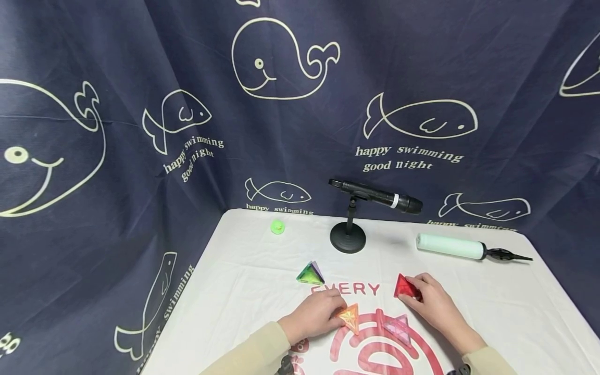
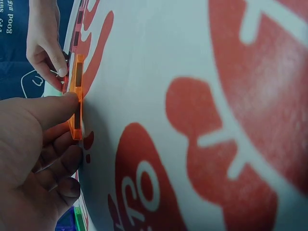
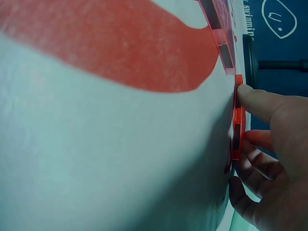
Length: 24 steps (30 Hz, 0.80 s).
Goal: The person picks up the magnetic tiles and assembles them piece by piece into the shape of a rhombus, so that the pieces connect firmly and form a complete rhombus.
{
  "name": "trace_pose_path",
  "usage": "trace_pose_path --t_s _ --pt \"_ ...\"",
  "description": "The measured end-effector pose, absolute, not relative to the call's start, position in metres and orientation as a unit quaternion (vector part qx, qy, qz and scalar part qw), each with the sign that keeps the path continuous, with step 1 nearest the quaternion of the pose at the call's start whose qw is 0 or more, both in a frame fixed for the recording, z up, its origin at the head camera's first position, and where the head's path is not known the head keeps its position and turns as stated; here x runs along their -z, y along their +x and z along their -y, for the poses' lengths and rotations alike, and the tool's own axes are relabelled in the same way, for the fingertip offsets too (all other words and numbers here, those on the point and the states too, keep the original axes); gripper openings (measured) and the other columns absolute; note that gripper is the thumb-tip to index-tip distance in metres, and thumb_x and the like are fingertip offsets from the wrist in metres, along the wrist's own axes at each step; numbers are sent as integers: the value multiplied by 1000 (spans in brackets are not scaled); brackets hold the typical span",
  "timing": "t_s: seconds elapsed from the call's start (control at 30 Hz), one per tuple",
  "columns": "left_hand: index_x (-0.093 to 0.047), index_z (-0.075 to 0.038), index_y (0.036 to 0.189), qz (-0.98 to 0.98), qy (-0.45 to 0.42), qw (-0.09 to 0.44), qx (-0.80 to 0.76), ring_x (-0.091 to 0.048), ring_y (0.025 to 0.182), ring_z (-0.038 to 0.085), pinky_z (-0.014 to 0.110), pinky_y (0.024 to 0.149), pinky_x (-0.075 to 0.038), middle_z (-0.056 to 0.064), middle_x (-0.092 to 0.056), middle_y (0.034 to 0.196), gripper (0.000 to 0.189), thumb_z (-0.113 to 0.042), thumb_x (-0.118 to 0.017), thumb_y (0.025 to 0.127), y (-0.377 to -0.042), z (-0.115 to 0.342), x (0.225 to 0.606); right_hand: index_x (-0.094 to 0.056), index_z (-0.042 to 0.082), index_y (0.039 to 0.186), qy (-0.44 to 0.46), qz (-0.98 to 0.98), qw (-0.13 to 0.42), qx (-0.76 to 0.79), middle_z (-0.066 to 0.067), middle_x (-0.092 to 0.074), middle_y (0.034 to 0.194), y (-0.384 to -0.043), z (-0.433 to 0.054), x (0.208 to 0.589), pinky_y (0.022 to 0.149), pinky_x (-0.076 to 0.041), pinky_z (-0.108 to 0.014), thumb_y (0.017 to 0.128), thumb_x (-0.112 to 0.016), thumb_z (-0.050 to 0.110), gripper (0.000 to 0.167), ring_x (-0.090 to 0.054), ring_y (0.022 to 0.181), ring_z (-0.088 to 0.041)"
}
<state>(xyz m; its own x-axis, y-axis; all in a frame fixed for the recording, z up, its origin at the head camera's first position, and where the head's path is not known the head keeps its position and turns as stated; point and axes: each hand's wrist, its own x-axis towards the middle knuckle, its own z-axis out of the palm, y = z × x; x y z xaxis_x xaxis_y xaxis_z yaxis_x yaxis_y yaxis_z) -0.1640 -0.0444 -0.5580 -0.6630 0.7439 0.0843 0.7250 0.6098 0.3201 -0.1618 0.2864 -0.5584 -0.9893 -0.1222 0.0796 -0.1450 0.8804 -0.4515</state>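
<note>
My left hand (image 1: 316, 315) pinches an orange see-through triangular magnetic tile (image 1: 352, 319) by its left side, low over the printed white cloth. In the left wrist view the thumb lies on one face of the orange tile (image 2: 77, 120) and the fingers curl behind it. Farther right, my right hand (image 1: 433, 302) grips a red triangular magnetic tile (image 1: 401, 286) between thumb and fingers. The red tile (image 3: 237, 115) appears edge-on in the right wrist view. A pink triangular tile (image 1: 399, 329) lies on the cloth between the two hands.
Green and purple triangular tiles (image 1: 309, 274) lie overlapping beyond my left hand. At the back stand a small green duck (image 1: 277, 227) and a black microphone (image 1: 375, 194) on a round-based stand (image 1: 348, 238). A mint hand pump (image 1: 451, 246) lies back right. A dark whale-print curtain (image 1: 290, 135) hangs behind.
</note>
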Motion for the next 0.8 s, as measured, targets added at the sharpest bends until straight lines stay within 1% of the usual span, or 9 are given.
trace_pose_path --t_s 0.1,0.23,0.3,0.5,0.6,0.73,0.8 --pt "-74 -17 113 -896 407 30 -177 -53 85 -3 16 79 -46 -11 -64 103 30 -36 -81 91 -164 44 559 -66 -13 125 67 970 22 -234 -13 -61 103 -162 -286 558 74 -50 -46 85 -88 30 63 -54 85 -24" --pt "-73 -17 112 -891 409 29 -196 -47 78 -3 14 71 -41 -12 -60 97 29 -32 -83 90 -164 44 560 -67 -12 124 74 969 28 -235 -12 -61 102 -162 -287 559 73 -50 -44 84 -88 29 61 -54 84 -23" --pt "-72 -17 111 -887 410 28 -209 -45 77 -3 13 69 -39 -12 -59 93 28 -30 -84 89 -164 44 561 -67 -12 123 78 968 31 -237 -12 -61 101 -162 -287 559 72 -49 -43 84 -89 28 61 -53 83 -22" --pt "-68 -17 109 -885 398 41 -239 -47 79 -3 12 71 -39 -14 -57 90 30 -25 -86 87 -166 44 564 -67 -12 123 78 968 27 -238 -12 -61 101 -163 -288 558 72 -50 -43 83 -89 28 60 -54 83 -22" --pt "-67 -17 111 -886 390 51 -246 -47 78 -3 12 71 -40 -15 -55 89 33 -24 -87 86 -166 43 564 -67 -12 123 77 968 26 -238 -12 -61 101 -163 -288 557 72 -50 -43 83 -89 27 59 -54 83 -22" --pt "-70 -15 112 -884 394 51 -245 -46 77 -3 12 70 -40 -14 -55 88 33 -23 -88 85 -166 43 563 -67 -12 122 78 968 26 -237 -11 -61 100 -163 -288 557 71 -49 -43 83 -89 27 59 -53 82 -21" --pt "-72 -15 110 -882 401 46 -242 -45 76 -3 12 69 -39 -14 -55 86 31 -23 -88 85 -166 43 563 -67 -12 122 80 968 28 -235 -11 -61 100 -163 -288 558 71 -49 -42 83 -89 27 59 -53 82 -21"
